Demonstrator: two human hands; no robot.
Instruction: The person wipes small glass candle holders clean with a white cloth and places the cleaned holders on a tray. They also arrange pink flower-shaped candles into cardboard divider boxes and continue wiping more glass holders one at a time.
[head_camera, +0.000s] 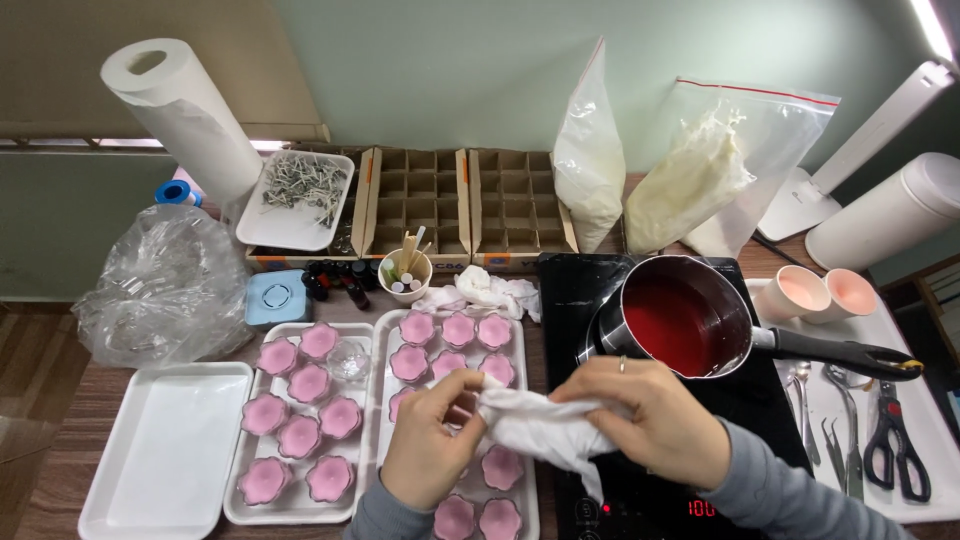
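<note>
Held over the counter (60, 400) between two hands: a crumpled white cloth (540, 425). Left hand (428, 440) closed, fingers pinching the cloth's near end above the right-hand tray; right hand (655, 420) closed too, wrapped over the cloth's other end, ring on one finger. Cloth suspended just in front of the saucepan (685, 320), part-filled with red liquid, set on a black induction hob (600, 290) with lit red display.

Already filled, by the look of it: pink flower-shaped moulds (300, 435) across two white trays (385, 330), roughly a dozen and a half in sight. Left bare: a third white tray (165, 450) at far left. Red liquid remaining in the pan, so pouring judged unfinished.

Behind: a kitchen roll (180, 110), a dish of metal wick tabs (300, 195), divided cardboard boxes (465, 205), two bags of pale wax (690, 170). At right: scissors (895, 440) and pliers (845, 420) on another tray.
</note>
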